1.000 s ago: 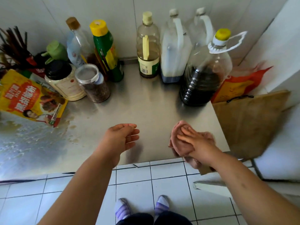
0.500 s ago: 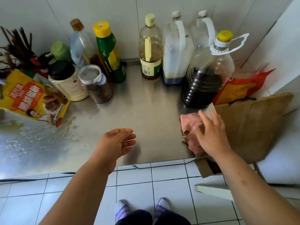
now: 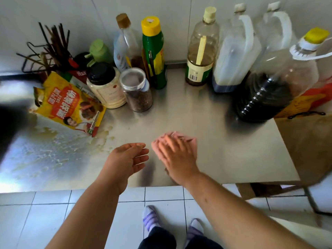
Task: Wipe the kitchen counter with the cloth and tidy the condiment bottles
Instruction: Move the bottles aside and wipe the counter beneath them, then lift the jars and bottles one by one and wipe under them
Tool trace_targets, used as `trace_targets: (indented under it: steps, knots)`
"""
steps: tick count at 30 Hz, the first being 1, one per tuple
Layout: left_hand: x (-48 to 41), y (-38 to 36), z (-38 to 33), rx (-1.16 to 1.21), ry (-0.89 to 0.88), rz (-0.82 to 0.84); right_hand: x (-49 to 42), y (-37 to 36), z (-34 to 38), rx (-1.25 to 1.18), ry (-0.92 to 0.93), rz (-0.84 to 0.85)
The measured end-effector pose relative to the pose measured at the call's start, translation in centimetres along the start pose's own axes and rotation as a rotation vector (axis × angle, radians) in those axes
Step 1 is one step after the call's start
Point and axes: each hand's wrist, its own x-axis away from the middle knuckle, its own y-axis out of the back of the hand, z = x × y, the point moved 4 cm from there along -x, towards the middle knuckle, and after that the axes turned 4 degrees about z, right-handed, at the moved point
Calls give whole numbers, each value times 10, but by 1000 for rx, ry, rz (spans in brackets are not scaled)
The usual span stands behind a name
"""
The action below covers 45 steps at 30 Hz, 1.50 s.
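Since half a second ago the right hand (image 3: 177, 159) has slid the pink cloth (image 3: 162, 142) from the counter's right edge toward the centre, close beside the left hand (image 3: 125, 162); the camera has also leaned nearer the wall. In the head view the right hand lies flat on the cloth, fingers spread and motion-blurred, pressing rather than clutching it; the cloth peeks out at its 11 o'clock. The left hand hovers empty over the steel counter (image 3: 224, 150), palm turned inward, fingers loosely curled and open. At 10 o'clock of the left hand a yellow seasoning packet (image 3: 71, 106) lies on greasy yellowish residue (image 3: 53, 141). At 12 o'clock of the hands stand a clear-lidded spice jar (image 3: 137, 90), a black-lidded jar (image 3: 106, 87) and a green bottle with yellow cap (image 3: 154, 54); toward 1 o'clock stand a tall bottle with a cream cap (image 3: 202, 49), two white-handled jugs (image 3: 239, 56) and a large dark-liquid jug (image 3: 276, 83), touching one another along the wall.
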Motion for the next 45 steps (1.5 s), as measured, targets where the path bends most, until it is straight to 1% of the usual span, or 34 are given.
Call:
trace_targets:
  steps: [2, 3, 4, 5, 7, 9, 10, 11, 12, 13, 14, 17, 19, 21, 23, 24, 25, 26, 29, 31, 32, 33, 34, 35, 37, 39, 41, 42, 43, 44, 45]
  knots:
    - [-9, 6, -10, -17, 0, 19, 19, 1, 13, -137, 121, -51]
    - [-14, 10, -16, -25, -5, 25, 30, 1, 4, -195, 139, -63]
    - [-19, 14, -22, -32, -11, 27, 39, 1, -13, -222, 102, -79]
    - [-25, 20, -28, -36, -13, 33, 45, 2, -36, -218, 21, -109]
    - [-35, 31, -39, -31, -11, 41, 43, 7, -92, -172, -283, -164]
    - [-44, 37, -45, -39, -8, 52, 22, 14, -137, -102, -592, -127]
    - [-50, 43, -47, -54, -5, 60, 1, 14, -145, -100, -703, -96]
    - [-52, 43, -48, -65, -5, 67, -17, 21, -152, -114, -775, -92]
    - [-54, 46, -49, -78, -1, 71, -39, 26, -151, -135, -808, -90]
    - [-57, 49, -50, -93, 2, 78, -62, 31, -145, -147, -800, -82]
    - [-60, 52, -51, -108, 1, 84, -84, 34, -135, -138, -754, -69]
    - [-75, 66, -56, -148, 5, 84, -127, 28, -67, -133, -513, -55]
    - [-81, 68, -60, -163, 12, 85, -121, 19, -9, -111, -336, -82]
    - [-87, 63, -65, -173, 25, 119, -94, 9, 35, -112, -153, -66]
    - [-92, 56, -69, -185, 26, 160, -57, -2, 50, -145, -11, -48]
    - [-94, 53, -71, -187, 25, 175, -38, -6, 44, -152, 3, -34]
    - [-97, 50, -73, -186, 24, 184, -23, -8, 31, -144, -32, -25]
    - [-99, 48, -76, -188, 23, 189, -13, -6, 10, -124, -118, -40]
    - [-107, 41, -79, -194, 25, 201, -18, 10, -79, -77, -531, -77]
    - [-110, 39, -80, -204, 21, 206, -47, 27, -127, -132, -789, -64]
    - [-112, 39, -81, -210, 16, 204, -67, 35, -140, -196, -877, -78]
    - [-114, 39, -81, -212, 13, 196, -89, 40, -143, -252, -921, -83]
    - [-117, 40, -82, -209, 12, 180, -110, 41, -136, -271, -911, -85]
    - [-119, 40, -82, -203, 16, 166, -127, 39, -122, -257, -853, -84]
    - [-121, 39, -84, -201, 31, 153, -137, 30, -73, -184, -631, -84]
    - [-122, 37, -86, -200, 40, 145, -118, 21, -29, -130, -378, -71]
    - [-125, 35, -93, -192, 39, 141, -84, 9, -11, -97, -136, -55]
    - [-127, 34, -97, -185, 35, 131, -68, 6, -18, -94, -63, -53]
    - [-128, 34, -100, -179, 31, 120, -54, 5, -32, -101, -63, -62]
    - [-129, 35, -103, -175, 27, 109, -45, 5, -53, -91, -150, -90]
    - [-129, 35, -105, -166, 23, 100, -42, 9, -80, -85, -295, -114]
